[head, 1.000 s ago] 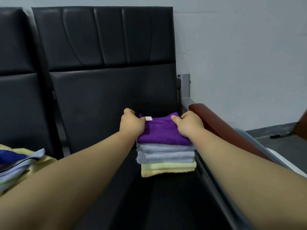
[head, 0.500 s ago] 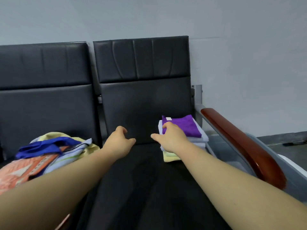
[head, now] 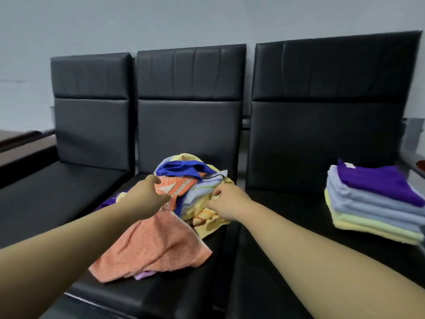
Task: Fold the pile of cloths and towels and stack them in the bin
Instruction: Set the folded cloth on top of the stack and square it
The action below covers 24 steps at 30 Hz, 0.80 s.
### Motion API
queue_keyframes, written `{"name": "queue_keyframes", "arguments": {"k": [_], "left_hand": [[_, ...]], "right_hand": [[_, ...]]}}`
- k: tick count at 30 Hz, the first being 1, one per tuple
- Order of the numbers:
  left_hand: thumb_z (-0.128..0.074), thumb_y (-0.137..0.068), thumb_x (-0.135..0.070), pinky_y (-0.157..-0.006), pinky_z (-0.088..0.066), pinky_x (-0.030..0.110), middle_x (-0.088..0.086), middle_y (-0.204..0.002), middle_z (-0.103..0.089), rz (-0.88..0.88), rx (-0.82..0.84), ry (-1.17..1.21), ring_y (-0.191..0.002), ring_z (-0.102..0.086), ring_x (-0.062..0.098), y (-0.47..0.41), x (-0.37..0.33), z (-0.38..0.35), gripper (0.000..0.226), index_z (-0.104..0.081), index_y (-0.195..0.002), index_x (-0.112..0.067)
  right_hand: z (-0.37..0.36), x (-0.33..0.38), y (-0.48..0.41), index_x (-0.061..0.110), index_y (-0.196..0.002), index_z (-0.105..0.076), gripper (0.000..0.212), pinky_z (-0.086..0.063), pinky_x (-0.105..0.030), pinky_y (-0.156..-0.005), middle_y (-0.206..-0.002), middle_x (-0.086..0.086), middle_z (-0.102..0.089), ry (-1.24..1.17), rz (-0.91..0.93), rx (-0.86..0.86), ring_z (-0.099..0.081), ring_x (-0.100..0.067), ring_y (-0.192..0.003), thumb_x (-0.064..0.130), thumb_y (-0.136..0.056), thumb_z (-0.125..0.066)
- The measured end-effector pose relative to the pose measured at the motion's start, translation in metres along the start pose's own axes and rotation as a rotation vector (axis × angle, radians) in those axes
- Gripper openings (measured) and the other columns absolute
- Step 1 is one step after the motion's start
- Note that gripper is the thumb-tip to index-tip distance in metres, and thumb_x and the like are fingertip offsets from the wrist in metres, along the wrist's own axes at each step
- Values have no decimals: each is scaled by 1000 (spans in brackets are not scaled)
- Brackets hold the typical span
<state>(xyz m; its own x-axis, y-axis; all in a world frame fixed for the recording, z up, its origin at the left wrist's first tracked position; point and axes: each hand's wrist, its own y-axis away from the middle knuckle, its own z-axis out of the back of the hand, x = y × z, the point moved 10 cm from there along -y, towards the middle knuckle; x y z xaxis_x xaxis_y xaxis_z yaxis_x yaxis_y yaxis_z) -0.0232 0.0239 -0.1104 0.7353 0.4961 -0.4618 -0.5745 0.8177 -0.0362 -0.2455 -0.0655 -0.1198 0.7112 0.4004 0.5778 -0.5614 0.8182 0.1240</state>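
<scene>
While the loose pile (head: 190, 183) is lying on the middle seat (head: 165, 293), your left hand (head: 147, 199) is hovering above it, fingers relaxed; your right hand (head: 230, 203) is curling at its right edge, grasp unclear.

Black bench seats (head: 285, 238): loose cloth pile (head: 184, 203) on middle seat, folded stack (head: 372, 203) on right.

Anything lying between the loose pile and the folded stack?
No, head view shows only bare black seat between pile and stack.
</scene>
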Motion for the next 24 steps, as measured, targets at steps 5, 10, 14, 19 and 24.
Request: {"name": "queue_keyframes", "arguments": {"k": [5,10,14,19,24], "left_hand": [[-69,-90,-45,-100,-50,40,-1,-141,-55,-71,183,-120,-115,-60,21,-5,49,-23,57,-50,-142,-33],[-64,-92,-39,-96,-49,40,-1,-135,-51,-164,203,-197,-110,-56,21,-13,60,-39,47,-47,-135,-35],[-62,-94,-43,-88,-48,37,-2,-128,-49,-200,169,-183,-108,-57,23,-15,52,-36,51,-41,-140,-38],[-60,-95,-50,-79,-42,32,-4,-120,-50,-236,190,-236,-102,-56,20,-9,39,-38,44,-47,-136,-42],[-61,-97,-34,-69,-40,30,-1,-106,-56,-249,93,-244,-92,-57,20,-7,12,-15,7,-63,-95,-28]], "right_hand": [[-83,37,-30,20,-63,-48,39,-31,-30,-54,-65,3,-49,22,29,173,-48,-19,-68,36,-94,-68],[-133,41,-45,8,-111,-63,36,-47,-35,-80,-114,-12,-66,165,7,249,-63,-32,-103,41,-97,-65],[-130,45,-43,14,-85,-52,33,-40,-32,-76,-99,-9,-54,284,64,284,-50,-25,-90,40,-102,-62],[-69,55,-32,20,-72,-54,38,-37,-30,-59,-78,2,-53,120,139,189,-48,-16,-72,45,-93,-74],[-24,45,-17,23,-81,-68,30,-50,-31,-77,-95,6,-63,-110,142,179,-58,-15,-87,52,-86,-76]]}}
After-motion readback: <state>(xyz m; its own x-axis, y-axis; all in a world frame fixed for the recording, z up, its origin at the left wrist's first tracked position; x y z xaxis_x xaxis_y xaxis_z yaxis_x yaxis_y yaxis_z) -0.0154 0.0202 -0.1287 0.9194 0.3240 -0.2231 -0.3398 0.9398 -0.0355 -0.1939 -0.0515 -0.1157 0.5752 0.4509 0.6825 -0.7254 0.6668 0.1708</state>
